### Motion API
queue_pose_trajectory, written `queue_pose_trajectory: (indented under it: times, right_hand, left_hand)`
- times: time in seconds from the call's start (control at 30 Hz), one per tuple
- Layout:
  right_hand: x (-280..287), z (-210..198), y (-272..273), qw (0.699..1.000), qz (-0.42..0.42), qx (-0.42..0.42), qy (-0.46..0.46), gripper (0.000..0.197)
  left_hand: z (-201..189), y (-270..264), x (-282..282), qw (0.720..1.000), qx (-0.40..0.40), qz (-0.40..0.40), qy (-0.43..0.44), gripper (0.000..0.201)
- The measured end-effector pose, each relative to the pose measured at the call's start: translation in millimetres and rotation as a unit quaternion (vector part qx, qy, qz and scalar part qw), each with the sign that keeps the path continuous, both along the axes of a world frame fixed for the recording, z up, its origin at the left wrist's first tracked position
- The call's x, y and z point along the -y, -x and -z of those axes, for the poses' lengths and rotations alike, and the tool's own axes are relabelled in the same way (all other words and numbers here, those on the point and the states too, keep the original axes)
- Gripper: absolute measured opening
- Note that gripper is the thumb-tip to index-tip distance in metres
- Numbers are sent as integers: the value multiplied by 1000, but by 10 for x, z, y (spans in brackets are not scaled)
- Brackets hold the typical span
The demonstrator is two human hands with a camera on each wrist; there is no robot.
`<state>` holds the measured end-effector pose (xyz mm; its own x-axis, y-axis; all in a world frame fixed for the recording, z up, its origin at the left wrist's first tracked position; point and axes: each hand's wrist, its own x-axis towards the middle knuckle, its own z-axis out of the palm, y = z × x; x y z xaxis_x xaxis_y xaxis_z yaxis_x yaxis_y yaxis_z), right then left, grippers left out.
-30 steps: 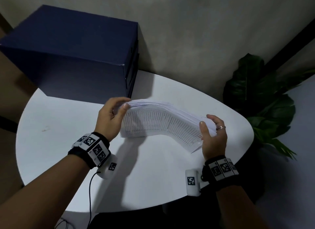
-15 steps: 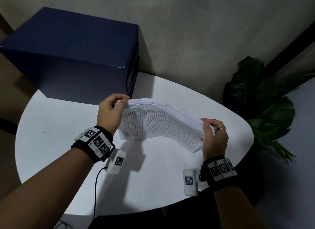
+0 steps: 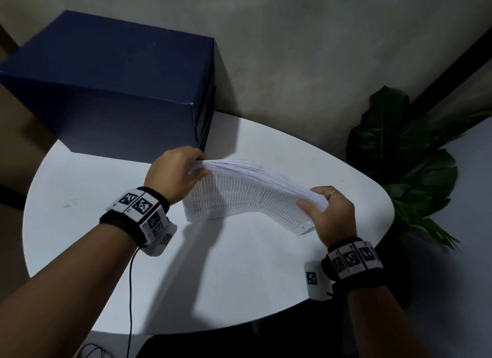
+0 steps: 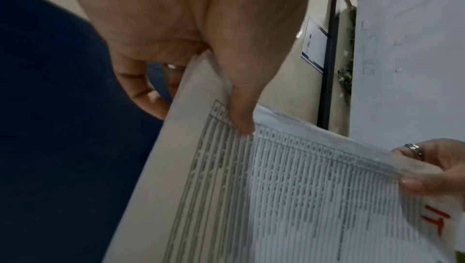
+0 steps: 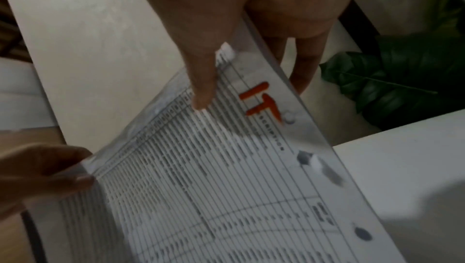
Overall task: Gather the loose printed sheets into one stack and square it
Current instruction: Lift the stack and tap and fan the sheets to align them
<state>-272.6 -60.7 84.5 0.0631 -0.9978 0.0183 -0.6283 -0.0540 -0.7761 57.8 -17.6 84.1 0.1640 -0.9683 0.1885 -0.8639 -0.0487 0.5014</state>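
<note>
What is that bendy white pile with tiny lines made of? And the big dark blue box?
The bent white stack of printed sheets looks like thin matte paper: it curves between the left hand and right hand, and the edges fan apart. The big dark blue box seems to be matte cardboard, with crisp folded corners, though that is a guess.

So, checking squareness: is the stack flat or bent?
Bent: the stack sags between left hand and right hand.

Box [image 3: 111, 91] on table [image 3: 239, 277] behind stack [image 3: 247, 195].
</note>
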Motion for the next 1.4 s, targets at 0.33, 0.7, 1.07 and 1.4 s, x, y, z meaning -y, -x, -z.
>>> queue_pose_trajectory:
  times: [0.33, 0.7, 1.07, 1.4]
  right_hand:
    - [-34, 245, 98, 988, 66, 138, -15, 58]
    - [-77, 631, -33, 972, 101, 209, -47, 21]
    - [-62, 1276, 126, 962, 73, -65, -254, 47]
    - [-167, 1392, 85, 959, 101, -54, -258, 28]
  left_hand:
    - [318, 29, -236, 947, -297, -105, 63, 44]
    - [771, 250, -234, 902, -404, -153, 14, 26]
    - [1278, 65, -301, 861, -375, -291, -183, 59]
    - [1521, 30, -487, 848, -427, -198, -244, 47]
